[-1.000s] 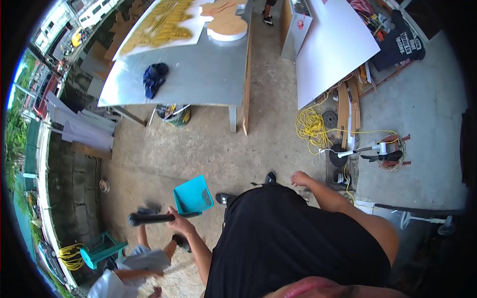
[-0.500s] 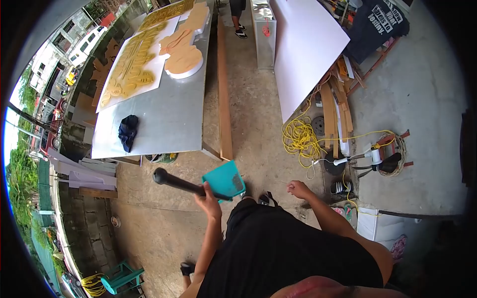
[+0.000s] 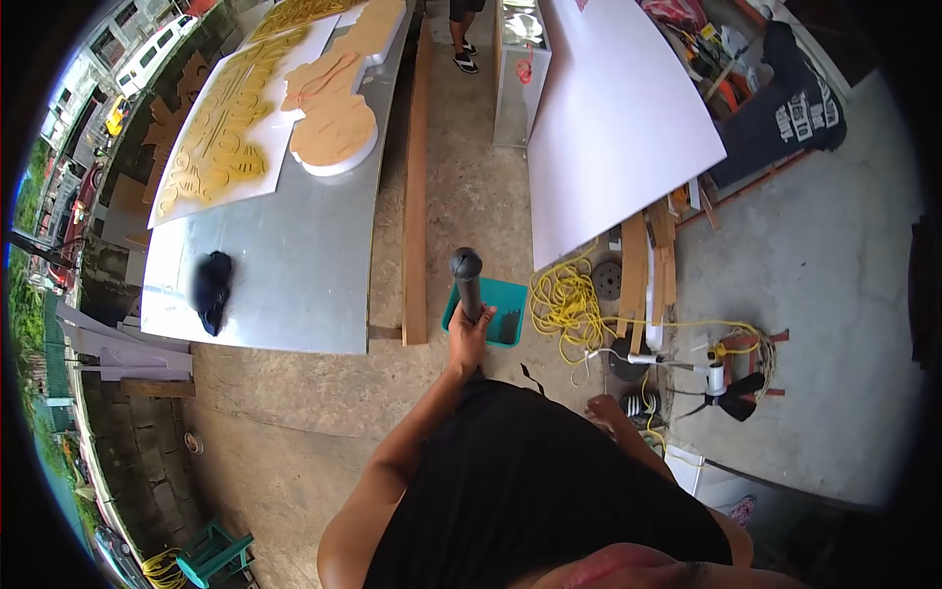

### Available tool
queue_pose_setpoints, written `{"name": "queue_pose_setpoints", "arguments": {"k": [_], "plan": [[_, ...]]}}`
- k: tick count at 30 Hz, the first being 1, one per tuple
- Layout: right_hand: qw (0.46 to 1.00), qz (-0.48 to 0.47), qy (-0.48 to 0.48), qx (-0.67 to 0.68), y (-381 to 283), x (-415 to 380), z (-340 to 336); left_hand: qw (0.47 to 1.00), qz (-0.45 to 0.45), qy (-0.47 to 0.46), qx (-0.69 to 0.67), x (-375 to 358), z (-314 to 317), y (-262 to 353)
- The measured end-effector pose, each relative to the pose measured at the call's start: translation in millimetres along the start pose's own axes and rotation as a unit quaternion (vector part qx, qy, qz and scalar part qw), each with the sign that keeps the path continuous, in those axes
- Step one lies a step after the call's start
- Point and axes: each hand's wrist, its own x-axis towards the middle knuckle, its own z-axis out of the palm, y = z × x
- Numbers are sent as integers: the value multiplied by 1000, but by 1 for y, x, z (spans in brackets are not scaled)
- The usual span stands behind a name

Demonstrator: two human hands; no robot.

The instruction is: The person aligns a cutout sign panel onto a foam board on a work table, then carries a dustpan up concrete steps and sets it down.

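Note:
My left hand (image 3: 468, 342) is wrapped round the black handle (image 3: 467, 282) of a teal dustpan, just in front of my body. The handle's rounded end points up toward the camera. Below the hand shows the dustpan's teal pan (image 3: 505, 296), with dark grit lying in it. My right hand (image 3: 604, 413) hangs low at my right side, its fingers loosely curled. Nothing is seen in it, and it is nearest to a striped slipper on the floor.
A metal-topped table (image 3: 304, 265) at left bears a dark cloth (image 3: 211, 293), gold-sprayed sheets and a brown cutout (image 3: 336, 133). A long plank (image 3: 416, 196) runs alongside. At right are a white panel (image 3: 618, 128), a tangled yellow cord (image 3: 566, 309) and a fan (image 3: 731, 393). Another person's feet (image 3: 465, 59) stand ahead.
My left hand has swung the dustpan rightward to the front of my body, its handle now more upright. My right hand has dropped closer to my side. The view has moved forward.

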Motion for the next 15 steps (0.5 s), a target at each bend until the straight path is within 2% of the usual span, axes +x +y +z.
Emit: {"name": "queue_pose_setpoints", "arguments": {"k": [1, 3, 6, 8, 9, 12, 14, 15], "plan": [[1000, -4, 0, 1, -10, 3, -8, 999, -11, -7, 53, 19, 0, 5], [986, 103, 82, 102, -24, 3, -19, 999, -4, -16, 48, 54, 3, 13], [982, 87, 103, 130, -52, 24, -17, 999, 3, -31, 34, 99, 7, 29], [987, 63, 67, 134, -50, 63, -13, 998, 20, -37, 35, 128, 12, 37], [992, -113, 13, -45, -57, 78, -14, 999, 27, -31, 27, 144, 15, 32], [966, -166, 48, -193, -110, 112, -17, 999, 24, -5, 40, 190, 27, 39], [987, -77, 41, -135, -173, 121, -31, 998, 22, 3, 51, 223, 39, 43], [977, -133, 23, -166, -188, 143, -44, 999, 21, 3, 33, 241, 43, 44]]}}
